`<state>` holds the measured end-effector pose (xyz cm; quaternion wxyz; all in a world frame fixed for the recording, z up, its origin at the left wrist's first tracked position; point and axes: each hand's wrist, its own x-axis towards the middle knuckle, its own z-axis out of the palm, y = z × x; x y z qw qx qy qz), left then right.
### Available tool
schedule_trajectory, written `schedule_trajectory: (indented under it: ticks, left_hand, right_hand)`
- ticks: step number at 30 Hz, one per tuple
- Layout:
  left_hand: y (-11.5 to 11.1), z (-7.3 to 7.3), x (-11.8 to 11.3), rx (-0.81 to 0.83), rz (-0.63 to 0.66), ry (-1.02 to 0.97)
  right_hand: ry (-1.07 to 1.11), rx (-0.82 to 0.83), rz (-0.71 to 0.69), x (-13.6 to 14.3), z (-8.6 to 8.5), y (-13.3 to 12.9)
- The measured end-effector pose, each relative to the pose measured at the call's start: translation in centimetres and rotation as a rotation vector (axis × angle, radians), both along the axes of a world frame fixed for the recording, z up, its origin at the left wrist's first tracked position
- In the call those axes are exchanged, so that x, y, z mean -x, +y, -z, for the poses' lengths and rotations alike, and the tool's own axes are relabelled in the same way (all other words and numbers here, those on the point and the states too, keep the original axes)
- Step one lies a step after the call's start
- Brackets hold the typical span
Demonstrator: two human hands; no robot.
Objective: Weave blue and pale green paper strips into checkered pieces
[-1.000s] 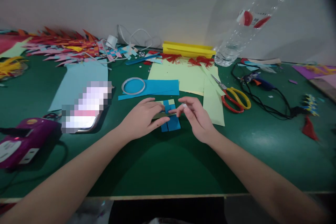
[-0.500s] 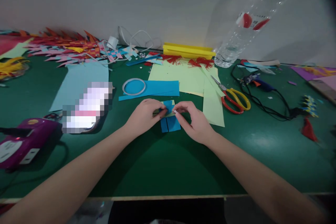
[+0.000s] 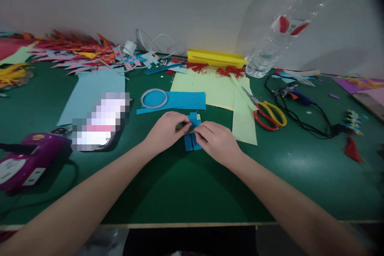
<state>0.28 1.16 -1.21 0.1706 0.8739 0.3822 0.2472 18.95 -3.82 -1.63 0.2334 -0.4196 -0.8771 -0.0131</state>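
Small blue paper strips (image 3: 189,143) lie crossed with pale green ones at the middle of the green table. My left hand (image 3: 171,131) pinches the left side of this little paper piece between thumb and fingertips. At its right side, my right hand (image 3: 214,138) has its fingers pressed together on the paper, covering part of it. Just behind the hands is a blue paper sheet (image 3: 186,100) with a roll of thin tape (image 3: 154,107) on it.
Pale green sheets (image 3: 204,88) and red-and-yellow scissors (image 3: 265,116) are behind and right. A clear bottle (image 3: 261,62) stands by the wall. To the left are a lit phone (image 3: 102,122) and a purple power socket (image 3: 33,160). A black cable (image 3: 295,122) winds at the right.
My right hand has moved slightly left and down onto the paper, its fingers closing together; the small white bit at its fingertips no longer shows. My left hand stays nearly in place.
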Motion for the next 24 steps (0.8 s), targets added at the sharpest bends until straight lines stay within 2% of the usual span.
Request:
schedule_trajectory:
  ticks: [6, 14, 19, 24]
  left_hand:
    - [0.0, 0.0, 0.0, -0.004, 0.004, -0.009]
    - [0.2, 0.0, 0.0, 0.017, 0.006, -0.008]
    - [0.1, -0.1, 0.1, 0.02, 0.017, -0.018]
    - [0.2, -0.1, 0.1, 0.027, 0.021, -0.011]
  right_hand:
    - [-0.111, 0.053, 0.024, 0.5, 0.1, 0.1]
    - [-0.212, 0.037, 0.022, 0.7, 0.5, 0.2]
    - [-0.304, 0.145, 0.032, 1.1, -0.6, 0.9]
    - [-0.334, 0.348, 0.039, 1.3, -2.8, 1.6]
